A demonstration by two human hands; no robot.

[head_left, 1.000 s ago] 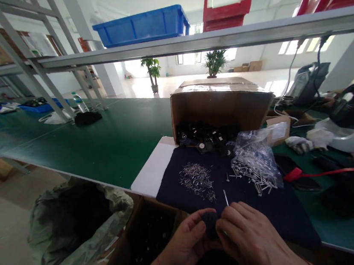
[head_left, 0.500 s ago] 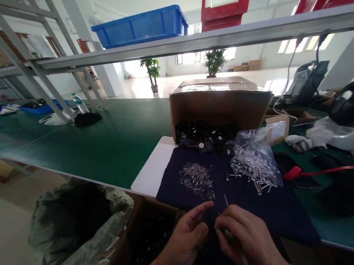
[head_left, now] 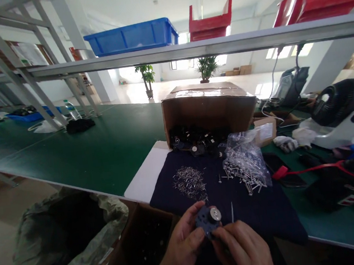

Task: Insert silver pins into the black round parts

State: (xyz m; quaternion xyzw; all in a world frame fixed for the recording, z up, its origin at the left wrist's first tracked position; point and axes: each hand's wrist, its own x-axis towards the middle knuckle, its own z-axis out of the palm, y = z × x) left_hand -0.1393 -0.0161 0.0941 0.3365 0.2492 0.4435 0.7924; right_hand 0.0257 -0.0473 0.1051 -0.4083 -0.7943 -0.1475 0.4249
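My left hand is closed on a dark blue-grey plastic part, thumb in front and fingers behind. On the part's upper right a round silver metal disc faces me. My right hand is closed, its fingertips touching the part's lower right edge. A thin metal rod-like tool sticks up out of this hand; the rest of it is hidden by the fingers. Just beyond the hands, a pile of small metal pins lies on the dark blue cloth.
Behind the cloth an open cardboard box on its side holds several dark parts. To its right lies a clear plastic bag of long metal pins. A lined bin stands at lower left; a black and white fan stands at right.
The plastic part has turned and come up, so its silver disc now shows. My right fingers have moved onto its lower edge. The view has shifted slightly right.
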